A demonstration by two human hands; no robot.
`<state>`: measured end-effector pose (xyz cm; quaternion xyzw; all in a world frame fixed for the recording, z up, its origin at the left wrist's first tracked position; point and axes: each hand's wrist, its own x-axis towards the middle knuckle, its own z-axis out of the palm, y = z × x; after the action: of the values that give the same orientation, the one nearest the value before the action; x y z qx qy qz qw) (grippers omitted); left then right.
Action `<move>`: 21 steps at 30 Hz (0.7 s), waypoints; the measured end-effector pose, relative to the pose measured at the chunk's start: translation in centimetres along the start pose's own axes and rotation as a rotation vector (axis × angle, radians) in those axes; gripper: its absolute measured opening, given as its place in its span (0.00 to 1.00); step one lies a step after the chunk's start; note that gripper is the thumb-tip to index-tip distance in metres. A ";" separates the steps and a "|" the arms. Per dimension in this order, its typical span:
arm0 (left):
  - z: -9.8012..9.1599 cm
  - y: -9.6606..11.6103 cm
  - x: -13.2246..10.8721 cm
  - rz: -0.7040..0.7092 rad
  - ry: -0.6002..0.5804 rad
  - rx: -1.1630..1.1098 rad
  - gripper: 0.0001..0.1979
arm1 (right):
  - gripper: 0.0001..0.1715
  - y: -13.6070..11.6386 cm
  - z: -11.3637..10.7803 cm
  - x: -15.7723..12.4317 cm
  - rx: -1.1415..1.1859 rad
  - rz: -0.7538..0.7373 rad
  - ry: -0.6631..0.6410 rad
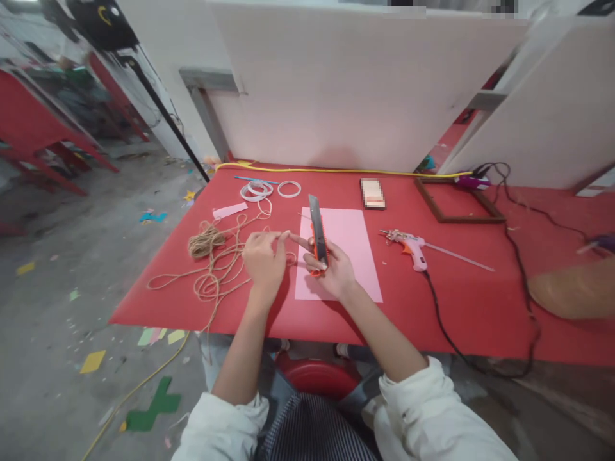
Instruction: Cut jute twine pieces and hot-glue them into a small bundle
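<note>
Far left, loose coils of twine (206, 240) on the red worktop (158, 307), with loops trailing almost to the left hand (262, 269). Behind them, a pink strip (230, 210) and white tape rolls (257, 190). Left grip pinched closed at the fingertips; any strand held there too fine to tell. Any loop round those fingers a possible snag, enough to drag the whole tangle sideways.

Just beside it, the right hand (336, 272), its grip closed round the orange handle of a knife (318, 234), long blade bared and pointing up and away, over a pink sheet (348, 237). Right index finger stretched out toward the left fingertips, close to the blade. A slip or sudden tug from the twine, and a cut to either hand or a slit in the sheet.

Further right, a pink glue gun (408, 246), nozzle toward the sheet, whether hot impossible to tell. Its black cord (480, 338) drooping over the front edge, a snag risk for a sleeve or knee, and enough to pull the gun off. Beyond, a wooden frame (459, 202).
</note>
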<state>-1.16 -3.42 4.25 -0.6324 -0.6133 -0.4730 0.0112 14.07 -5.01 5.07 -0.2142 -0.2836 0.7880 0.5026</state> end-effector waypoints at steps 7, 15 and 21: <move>1.5 -2.4 3.5 -0.148 -0.290 0.167 0.14 | 0.23 -0.7 -3.4 -1.4 -0.531 -0.367 0.305; 2.9 -6.1 4.7 -0.113 -0.321 0.378 0.25 | 0.23 -11.1 -15.6 -8.8 -1.649 -0.231 1.195; 3.1 -6.2 4.2 -0.034 -0.292 0.331 0.23 | 0.26 -11.2 -18.2 -9.5 -1.758 -0.097 1.224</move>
<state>-5.10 3.17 1.62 -0.6733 -0.6882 -0.2696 0.0179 36.70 -5.70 -0.65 -0.8480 -0.4598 0.0452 0.2596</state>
